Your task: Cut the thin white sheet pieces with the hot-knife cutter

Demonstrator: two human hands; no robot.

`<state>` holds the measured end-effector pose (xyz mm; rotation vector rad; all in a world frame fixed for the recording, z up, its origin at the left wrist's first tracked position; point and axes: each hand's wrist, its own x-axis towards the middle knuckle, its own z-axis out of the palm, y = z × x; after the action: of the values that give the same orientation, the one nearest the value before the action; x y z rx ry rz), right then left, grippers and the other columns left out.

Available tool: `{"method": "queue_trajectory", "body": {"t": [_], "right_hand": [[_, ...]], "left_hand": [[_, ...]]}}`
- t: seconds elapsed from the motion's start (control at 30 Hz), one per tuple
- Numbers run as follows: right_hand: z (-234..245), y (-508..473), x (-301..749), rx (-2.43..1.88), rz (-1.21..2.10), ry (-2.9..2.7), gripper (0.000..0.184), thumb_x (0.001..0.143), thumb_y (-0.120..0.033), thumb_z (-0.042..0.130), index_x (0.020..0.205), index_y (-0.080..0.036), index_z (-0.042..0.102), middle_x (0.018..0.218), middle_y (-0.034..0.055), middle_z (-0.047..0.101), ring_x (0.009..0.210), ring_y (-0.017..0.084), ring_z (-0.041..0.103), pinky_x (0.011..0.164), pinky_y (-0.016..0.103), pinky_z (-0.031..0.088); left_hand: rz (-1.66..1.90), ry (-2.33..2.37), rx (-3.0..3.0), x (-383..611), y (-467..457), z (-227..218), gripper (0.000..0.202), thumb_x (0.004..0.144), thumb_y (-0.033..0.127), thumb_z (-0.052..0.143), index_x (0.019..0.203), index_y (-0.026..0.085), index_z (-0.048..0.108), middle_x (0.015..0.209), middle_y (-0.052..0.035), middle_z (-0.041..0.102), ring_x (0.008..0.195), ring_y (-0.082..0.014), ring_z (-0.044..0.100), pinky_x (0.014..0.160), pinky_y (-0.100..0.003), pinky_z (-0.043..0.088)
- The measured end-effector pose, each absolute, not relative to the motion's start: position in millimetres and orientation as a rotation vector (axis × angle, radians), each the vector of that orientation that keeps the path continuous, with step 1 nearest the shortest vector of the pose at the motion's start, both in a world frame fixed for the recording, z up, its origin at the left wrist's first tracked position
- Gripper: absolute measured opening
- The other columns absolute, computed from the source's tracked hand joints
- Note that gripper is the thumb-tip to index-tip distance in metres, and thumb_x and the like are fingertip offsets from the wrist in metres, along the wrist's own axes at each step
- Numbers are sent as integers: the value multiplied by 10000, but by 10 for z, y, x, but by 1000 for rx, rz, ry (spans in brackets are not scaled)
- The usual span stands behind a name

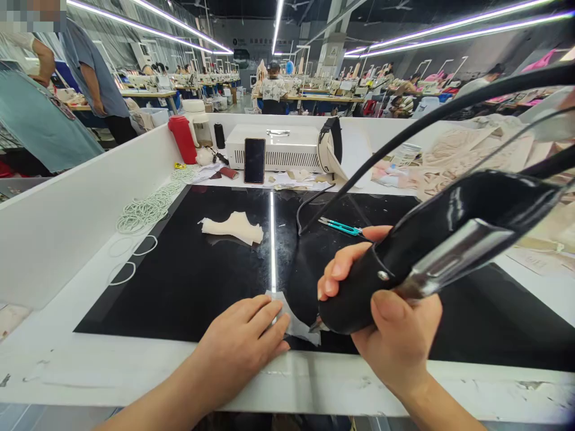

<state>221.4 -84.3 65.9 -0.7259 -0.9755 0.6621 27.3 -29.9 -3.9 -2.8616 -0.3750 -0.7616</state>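
My left hand [245, 335] lies flat, fingers stretched out, on a small greyish sheer piece of fabric [296, 326] at the near edge of the black mat [179, 299]. My right hand [404, 335] is wrapped round a black corded hand tool [354, 296] with a shiny metal lever [453, 257] along its side. The tool tilts down to the left, and its small metal tip [318, 325] is at the fabric's right end; whether it touches cannot be made out. Farther off on the mat lie a cream cut fabric piece [233, 228] and teal thread snips [340, 227].
Thick black cables [431, 114] arch over the right side. Pale green elastic loops [144, 209] lie left of the mat. Behind it stand a phone [254, 160], a white vented box [291, 149] and a red container [183, 139]. Cream fabric [476, 149] is heaped at right.
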Motion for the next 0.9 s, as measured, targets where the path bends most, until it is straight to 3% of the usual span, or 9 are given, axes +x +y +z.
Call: {"method": "queue_trajectory", "body": {"t": [0.13, 0.4, 0.9], "right_hand": [[617, -868, 2224, -721, 672, -994, 374, 906, -353, 816, 1228, -293, 635, 867, -30, 696, 654, 145, 650, 578, 292, 571], [608, -882, 2240, -753, 642, -978, 406, 879, -411, 845, 1210, -300, 637, 842, -16, 684, 628, 174, 634, 553, 332, 564], [649, -909, 2220, -780, 628, -970, 413, 885, -418, 833, 1218, -296, 620, 838, -22, 679, 620, 168, 633, 510, 298, 543]], "left_hand": [[-765, -360, -2848, 280, -289, -3, 328, 1137, 293, 437, 1172, 123, 715, 1199, -85, 766, 1099, -249, 730, 927, -395, 631], [-809, -245, -2910, 300, -343, 97, 287, 1124, 304, 503, 1183, 112, 708, 1185, -56, 752, 1130, -212, 683, 1109, -382, 527], [-706, -197, -3027, 338, -349, 59, 305, 1127, 313, 486, 1226, 102, 682, 1120, -78, 751, 1065, -218, 706, 1037, -374, 577]]}}
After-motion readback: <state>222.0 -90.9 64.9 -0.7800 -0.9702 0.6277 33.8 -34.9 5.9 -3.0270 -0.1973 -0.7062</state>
